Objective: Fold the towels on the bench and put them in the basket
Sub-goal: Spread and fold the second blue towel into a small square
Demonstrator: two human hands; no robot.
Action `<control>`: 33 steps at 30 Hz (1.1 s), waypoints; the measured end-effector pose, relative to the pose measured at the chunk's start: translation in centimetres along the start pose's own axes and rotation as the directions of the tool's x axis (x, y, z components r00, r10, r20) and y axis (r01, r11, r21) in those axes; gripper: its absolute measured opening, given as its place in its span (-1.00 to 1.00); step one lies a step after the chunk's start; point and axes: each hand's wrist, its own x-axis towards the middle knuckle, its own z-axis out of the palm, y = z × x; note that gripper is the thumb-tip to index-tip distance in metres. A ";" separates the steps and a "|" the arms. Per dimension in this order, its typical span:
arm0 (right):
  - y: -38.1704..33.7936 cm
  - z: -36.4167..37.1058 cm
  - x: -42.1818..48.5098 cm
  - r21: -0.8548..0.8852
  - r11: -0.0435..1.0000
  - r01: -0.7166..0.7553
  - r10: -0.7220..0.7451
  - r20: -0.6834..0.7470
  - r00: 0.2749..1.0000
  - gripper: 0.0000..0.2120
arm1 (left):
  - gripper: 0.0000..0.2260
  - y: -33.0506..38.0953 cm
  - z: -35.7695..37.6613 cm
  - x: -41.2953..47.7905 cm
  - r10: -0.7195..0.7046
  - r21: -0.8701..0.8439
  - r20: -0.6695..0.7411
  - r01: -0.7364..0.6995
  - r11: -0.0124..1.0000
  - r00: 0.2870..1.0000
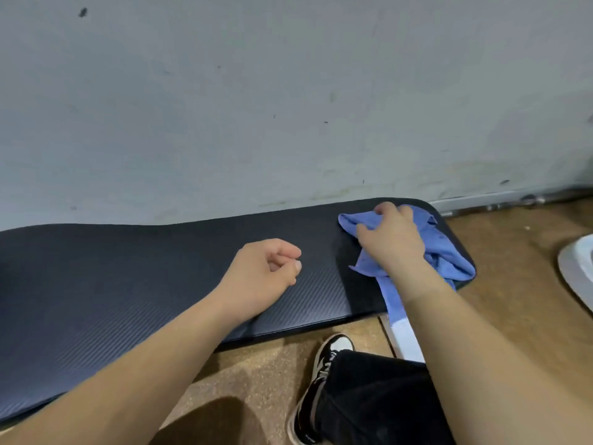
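A crumpled blue towel [449, 255] lies at the right end of the black padded bench [160, 268], with one strip hanging over the front edge. My right hand [393, 239] is on top of the towel and its fingers curl into the cloth. My left hand [268, 268] hovers over the middle of the bench with its fingers curled, holding nothing. The white rim of a basket [576, 268] shows at the right edge of the view, on the floor.
A grey scuffed wall [288, 107] stands right behind the bench. The brown floor [513, 284] lies in front and to the right. My leg in black trousers and a black-and-white shoe [321, 380] is by the bench's front edge, beside a white bench leg [406, 338].
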 end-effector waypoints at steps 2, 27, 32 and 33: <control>2.5 -0.1 1.6 -0.051 0.994 -0.094 0.097 0.043 0.994 -0.42 | -0.87 0.3 0.9 0.2 0.011 0.024 0.024 -0.011 1.000 1.000; -18.0 7.0 -11.2 0.696 0.653 0.297 -0.681 0.370 0.632 -0.60 | -0.41 -7.4 -11.2 -5.1 -0.175 -0.181 -0.394 0.111 0.977 0.902; -15.9 7.4 -6.6 0.154 0.842 0.517 -0.533 0.377 0.757 -0.83 | -0.48 -10.9 -11.6 -3.8 -0.255 0.005 -0.372 0.277 0.961 0.893; -14.9 7.5 -5.8 0.009 0.857 0.516 -0.474 0.406 0.781 -0.78 | -0.50 -11.1 -11.5 -3.4 -0.268 0.076 -0.347 0.312 0.947 0.899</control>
